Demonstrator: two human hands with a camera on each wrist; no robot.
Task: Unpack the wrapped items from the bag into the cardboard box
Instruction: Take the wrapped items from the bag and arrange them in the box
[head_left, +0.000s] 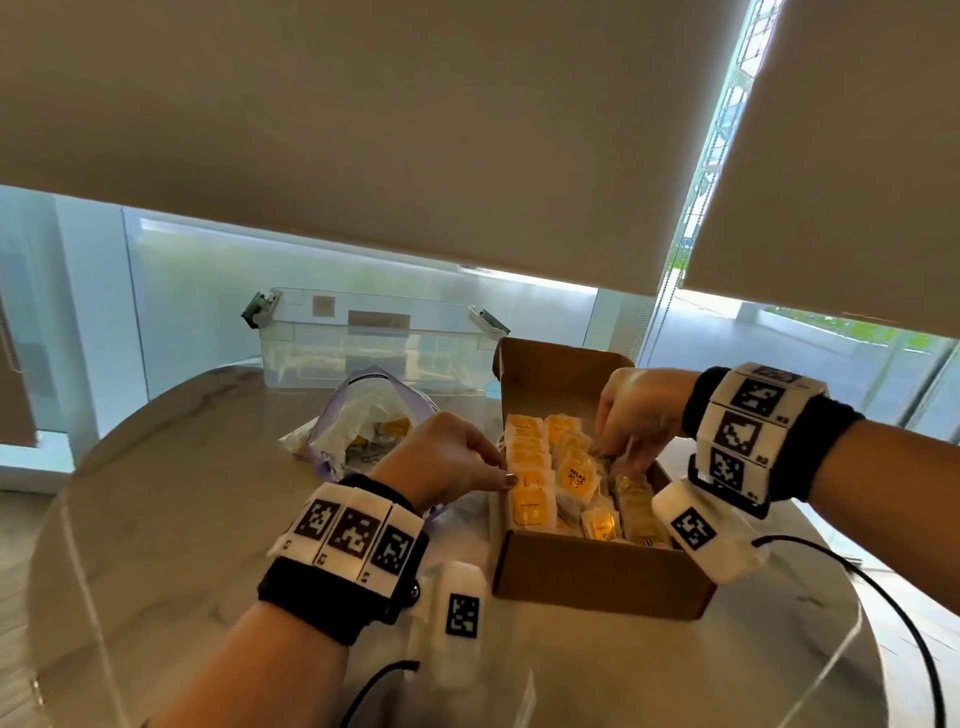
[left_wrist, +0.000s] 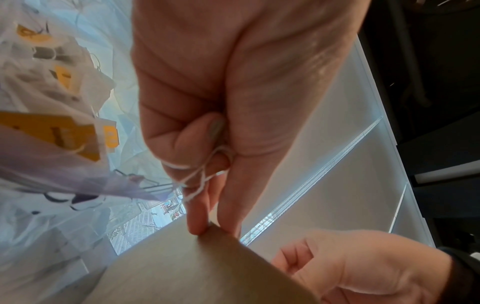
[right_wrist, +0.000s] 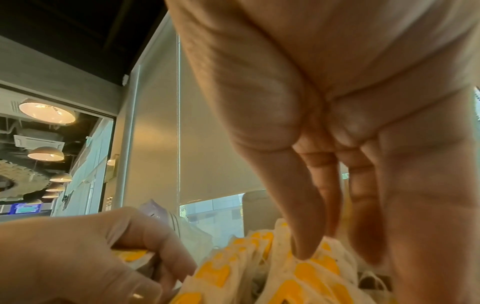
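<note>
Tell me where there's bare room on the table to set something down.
Bare tabletop lies left of the bag and left hand, and nearer you, in front of the cardboard box. It is crowded inside the box, packed with wrapped items, and between bag, box and clear bin.

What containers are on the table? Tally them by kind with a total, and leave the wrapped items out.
Cardboard box: 1
Plastic bag: 1
Clear plastic bin: 1
Total: 3
</note>
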